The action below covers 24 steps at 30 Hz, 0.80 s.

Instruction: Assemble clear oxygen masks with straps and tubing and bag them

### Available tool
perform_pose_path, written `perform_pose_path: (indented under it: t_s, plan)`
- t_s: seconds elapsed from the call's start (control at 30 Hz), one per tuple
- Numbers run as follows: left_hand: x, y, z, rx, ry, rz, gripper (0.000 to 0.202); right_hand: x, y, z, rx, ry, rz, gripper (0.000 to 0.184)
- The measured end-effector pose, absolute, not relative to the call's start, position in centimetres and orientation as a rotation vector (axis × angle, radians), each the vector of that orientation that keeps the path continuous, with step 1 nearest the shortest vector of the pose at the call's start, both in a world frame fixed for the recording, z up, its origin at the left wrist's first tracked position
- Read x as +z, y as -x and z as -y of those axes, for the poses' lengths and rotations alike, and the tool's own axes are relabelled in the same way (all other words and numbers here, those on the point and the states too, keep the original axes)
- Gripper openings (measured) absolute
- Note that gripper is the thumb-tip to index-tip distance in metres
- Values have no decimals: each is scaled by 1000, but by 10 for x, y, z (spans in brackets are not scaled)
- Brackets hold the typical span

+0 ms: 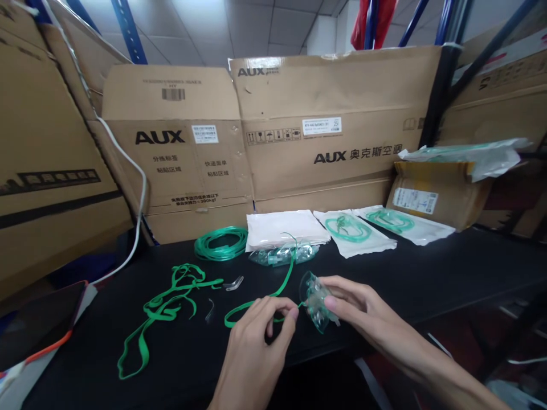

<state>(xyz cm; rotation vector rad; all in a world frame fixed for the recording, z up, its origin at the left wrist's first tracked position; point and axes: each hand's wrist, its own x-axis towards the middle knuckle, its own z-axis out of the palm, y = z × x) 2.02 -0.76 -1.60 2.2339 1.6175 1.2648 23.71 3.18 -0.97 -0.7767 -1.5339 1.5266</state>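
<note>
My right hand (pixel 352 302) grips a clear green oxygen mask (pixel 317 304) above the front of the black table. Just left of it, my left hand (pixel 265 327) pinches a green elastic strap (pixel 284 280) close to the mask's edge. One length of the strap loops out behind my left hand and rises toward the packets. Further left lie several loose green elastic straps (pixel 164 307) in a tangle. Small clear plastic pieces (pixel 233 283) and a thin bent strip (pixel 209 310) rest between the tangle and my left hand.
Behind my hands are coiled green tubing (pixel 221 244), white packets (pixel 284 225), and bagged masks (pixel 282 255). Two sealed packs (pixel 354 232) (pixel 404 224) lie to the right, beside a small carton (pixel 436 191). A phone (pixel 40 324) sits at left; large cardboard panels (pixel 325 131) stand behind.
</note>
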Motion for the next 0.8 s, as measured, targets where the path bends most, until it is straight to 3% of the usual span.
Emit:
perform_pose_path:
  t_s: [0.23, 0.5, 0.8]
  plan:
    - [-24, -17, 6, 1230, -2329, -1598, 14, -11, -236, -32, 1501, 763, 1585, 39]
    - [-29, -12, 11, 1444, -2410, -1531, 9, -10, -234, -32, 1538, 633, 1663, 32]
    - [-27, -8, 9, 1485, -2436, -1399, 14, -8, -237, -26, 1278, 753, 1884, 25]
